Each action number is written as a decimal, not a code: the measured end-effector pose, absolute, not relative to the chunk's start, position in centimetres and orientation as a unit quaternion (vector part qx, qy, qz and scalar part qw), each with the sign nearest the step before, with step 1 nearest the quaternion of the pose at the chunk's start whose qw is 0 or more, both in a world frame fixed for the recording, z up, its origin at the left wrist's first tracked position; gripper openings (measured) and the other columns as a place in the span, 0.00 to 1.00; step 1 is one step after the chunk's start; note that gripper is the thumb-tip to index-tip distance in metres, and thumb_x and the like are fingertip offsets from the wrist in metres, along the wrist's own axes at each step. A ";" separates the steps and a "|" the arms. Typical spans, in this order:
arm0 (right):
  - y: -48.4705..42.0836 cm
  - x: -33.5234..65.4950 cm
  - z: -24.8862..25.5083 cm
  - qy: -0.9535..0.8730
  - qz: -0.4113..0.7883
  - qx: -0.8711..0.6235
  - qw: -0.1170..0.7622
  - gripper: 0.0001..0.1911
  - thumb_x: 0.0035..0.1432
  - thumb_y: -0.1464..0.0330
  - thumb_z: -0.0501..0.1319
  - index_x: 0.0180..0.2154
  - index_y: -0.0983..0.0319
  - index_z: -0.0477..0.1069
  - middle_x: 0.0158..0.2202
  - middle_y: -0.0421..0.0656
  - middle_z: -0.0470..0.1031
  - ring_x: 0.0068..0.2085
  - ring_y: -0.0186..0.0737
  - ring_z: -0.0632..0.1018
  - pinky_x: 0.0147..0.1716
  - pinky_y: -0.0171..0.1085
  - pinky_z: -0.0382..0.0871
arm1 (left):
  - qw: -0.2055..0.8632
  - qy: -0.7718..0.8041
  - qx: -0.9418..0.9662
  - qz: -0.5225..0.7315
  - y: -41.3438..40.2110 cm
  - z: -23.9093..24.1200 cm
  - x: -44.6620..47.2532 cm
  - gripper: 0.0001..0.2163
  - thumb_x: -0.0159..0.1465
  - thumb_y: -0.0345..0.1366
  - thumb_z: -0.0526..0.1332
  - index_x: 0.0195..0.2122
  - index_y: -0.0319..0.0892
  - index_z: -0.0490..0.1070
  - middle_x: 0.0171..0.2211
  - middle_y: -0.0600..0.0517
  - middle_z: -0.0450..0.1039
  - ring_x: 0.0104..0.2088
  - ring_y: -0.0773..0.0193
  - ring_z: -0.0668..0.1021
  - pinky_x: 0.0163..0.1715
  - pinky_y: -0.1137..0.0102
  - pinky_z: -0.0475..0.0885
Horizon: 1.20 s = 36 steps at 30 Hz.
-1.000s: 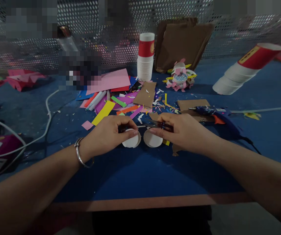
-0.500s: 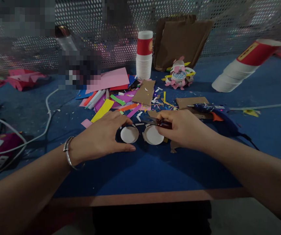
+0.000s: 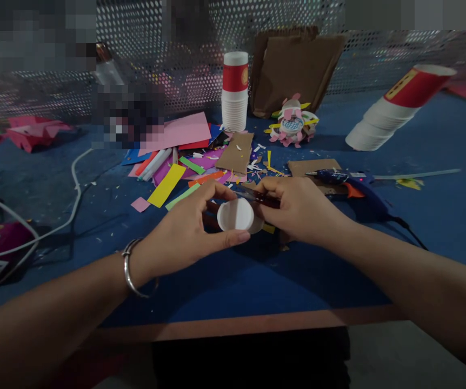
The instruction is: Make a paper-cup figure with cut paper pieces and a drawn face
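Note:
My left hand (image 3: 192, 229) pinches a white paper disc (image 3: 235, 214) between thumb and forefinger, raised just above the blue table (image 3: 225, 281). A second white disc (image 3: 258, 224) peeks out behind it, mostly hidden. My right hand (image 3: 298, 208) is closed round a small pair of dark scissors (image 3: 257, 197), whose blades point left toward the disc. A metal bangle sits on my left wrist. The two hands nearly touch at the table's middle.
Coloured paper strips (image 3: 168, 183) and scraps litter the table behind my hands. A glue gun (image 3: 354, 186) lies to the right on cardboard (image 3: 314, 167). Stacked paper cups (image 3: 234, 92) stand at the back, another stack (image 3: 395, 105) lies tipped. White cable (image 3: 74, 189) runs at left.
My left hand has picked up the left white disc and brought it right, over the other disc. My right hand with the scissors has barely shifted.

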State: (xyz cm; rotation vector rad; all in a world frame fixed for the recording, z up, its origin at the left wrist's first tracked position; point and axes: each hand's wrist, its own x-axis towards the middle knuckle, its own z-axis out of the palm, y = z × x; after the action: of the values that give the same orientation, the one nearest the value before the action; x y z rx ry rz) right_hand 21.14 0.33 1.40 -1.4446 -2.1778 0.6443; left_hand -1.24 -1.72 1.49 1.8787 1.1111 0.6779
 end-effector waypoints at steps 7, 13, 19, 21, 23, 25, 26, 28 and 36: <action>0.3 21.1 0.8 -0.746 0.341 -0.483 0.307 0.08 0.58 0.64 0.63 0.32 0.62 0.73 0.24 0.38 0.72 0.26 0.34 0.69 0.27 0.36 0.59 | 0.457 0.417 0.722 0.309 -1.8 0.7 -0.6 0.23 0.58 0.42 0.74 0.48 0.44 0.65 0.46 0.48 0.75 0.42 0.58 0.81 0.40 0.64 0.78; 0.2 20.9 0.7 -0.707 0.428 -0.446 0.344 0.13 0.60 0.58 0.65 0.33 0.61 0.73 0.28 0.40 0.74 0.29 0.36 0.73 0.29 0.37 0.65 | 0.410 0.413 0.744 0.329 -1.6 0.3 -0.8 0.24 0.56 0.41 0.75 0.48 0.45 0.66 0.46 0.49 0.74 0.39 0.60 0.80 0.38 0.65 0.78; -0.3 20.7 1.1 -0.709 0.413 -0.436 0.369 0.16 0.61 0.54 0.66 0.34 0.62 0.73 0.30 0.40 0.74 0.31 0.36 0.73 0.30 0.36 0.65 | 0.371 0.406 0.759 0.348 -1.4 0.0 -0.9 0.23 0.57 0.38 0.74 0.50 0.45 0.67 0.48 0.48 0.73 0.39 0.61 0.79 0.38 0.66 0.77; -0.4 20.7 1.0 -0.723 0.386 -0.441 0.367 0.15 0.61 0.56 0.67 0.34 0.62 0.73 0.31 0.41 0.74 0.31 0.36 0.72 0.30 0.36 0.65 | 0.365 0.402 0.761 0.354 -1.4 0.0 -0.9 0.23 0.57 0.36 0.74 0.51 0.46 0.68 0.50 0.47 0.72 0.43 0.58 0.79 0.42 0.64 0.78; -0.4 20.7 0.9 -0.732 0.373 -0.438 0.366 0.13 0.60 0.59 0.67 0.35 0.62 0.73 0.32 0.41 0.74 0.31 0.36 0.73 0.31 0.37 0.65 | 0.363 0.396 0.764 0.358 -1.3 0.0 -0.9 0.24 0.56 0.34 0.74 0.52 0.46 0.68 0.52 0.47 0.71 0.48 0.56 0.79 0.45 0.63 0.78; -0.4 20.8 0.8 -0.740 0.360 -0.434 0.367 0.10 0.60 0.62 0.66 0.36 0.63 0.73 0.32 0.41 0.75 0.31 0.36 0.73 0.31 0.37 0.64 | 0.375 0.391 0.761 0.358 -1.3 0.0 -0.9 0.24 0.56 0.33 0.73 0.53 0.46 0.68 0.53 0.47 0.71 0.49 0.56 0.78 0.46 0.64 0.78; -0.4 20.8 0.8 -0.744 0.352 -0.432 0.369 0.09 0.60 0.63 0.66 0.36 0.63 0.73 0.32 0.41 0.75 0.31 0.36 0.73 0.31 0.37 0.64 | 0.383 0.392 0.755 0.360 -1.3 0.0 -0.9 0.25 0.56 0.32 0.73 0.53 0.46 0.67 0.53 0.47 0.71 0.48 0.57 0.79 0.45 0.64 0.77; -0.4 20.8 0.8 -0.751 0.336 -0.429 0.373 0.08 0.61 0.65 0.65 0.37 0.63 0.73 0.31 0.40 0.74 0.30 0.35 0.73 0.31 0.36 0.64 | 0.403 0.396 0.740 0.365 -1.4 0.1 -0.9 0.26 0.56 0.31 0.73 0.54 0.46 0.66 0.52 0.48 0.71 0.47 0.58 0.79 0.45 0.64 0.77; -0.3 20.9 0.3 -0.769 0.282 -0.411 0.400 0.05 0.59 0.69 0.64 0.38 0.63 0.74 0.30 0.38 0.73 0.30 0.34 0.72 0.31 0.35 0.64 | 0.485 0.367 0.697 0.381 -1.3 0.4 -0.8 0.22 0.55 0.32 0.75 0.49 0.41 0.69 0.45 0.50 0.74 0.42 0.62 0.78 0.43 0.66 0.75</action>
State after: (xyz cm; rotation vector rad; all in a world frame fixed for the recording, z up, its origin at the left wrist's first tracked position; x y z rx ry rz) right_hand 20.92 -0.26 0.26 -1.0391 -1.9465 0.7128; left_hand -0.79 -1.30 0.42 1.6961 0.8932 0.9282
